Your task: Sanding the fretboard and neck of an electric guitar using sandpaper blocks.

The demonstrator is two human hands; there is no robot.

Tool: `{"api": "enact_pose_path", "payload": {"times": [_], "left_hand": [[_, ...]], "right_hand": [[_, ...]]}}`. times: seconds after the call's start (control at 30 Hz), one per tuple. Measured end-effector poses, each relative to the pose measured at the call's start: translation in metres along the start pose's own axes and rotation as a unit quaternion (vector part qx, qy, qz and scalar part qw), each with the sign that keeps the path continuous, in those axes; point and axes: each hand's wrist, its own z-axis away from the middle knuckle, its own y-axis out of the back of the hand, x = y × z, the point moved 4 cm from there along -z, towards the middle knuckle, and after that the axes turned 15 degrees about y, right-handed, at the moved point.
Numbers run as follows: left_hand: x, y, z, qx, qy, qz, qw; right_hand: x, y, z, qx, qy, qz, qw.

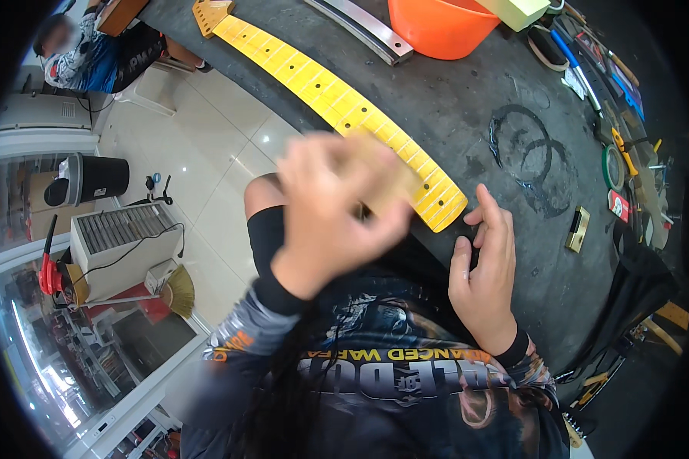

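A yellow guitar neck with frets and dot markers lies diagonally along the near edge of the dark worktop. My left hand, smeared by motion, grips a blurred tan flat piece over or on the neck's lower end; whether it touches the neck I cannot tell. My right hand is open, its fingers slightly bent, beside the neck's end, holding nothing visible.
An orange bucket and metal bar sit at the back. Tape, hand tools and a brass-coloured block lie right. Another person sits upper left. Left below are a bin and white cabinet.
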Motion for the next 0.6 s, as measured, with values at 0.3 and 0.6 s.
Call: {"api": "enact_pose_path", "payload": {"times": [0.3,0.6], "left_hand": [[-0.007,0.006,-0.008,0.032,0.008,-0.006,0.999],[-0.018,0.006,-0.014,0.05,0.007,-0.003,0.999]], "right_hand": [[-0.001,0.001,0.0,0.004,0.006,0.002,1.0],[-0.001,0.001,0.0,0.004,-0.002,-0.004,1.0]]}}
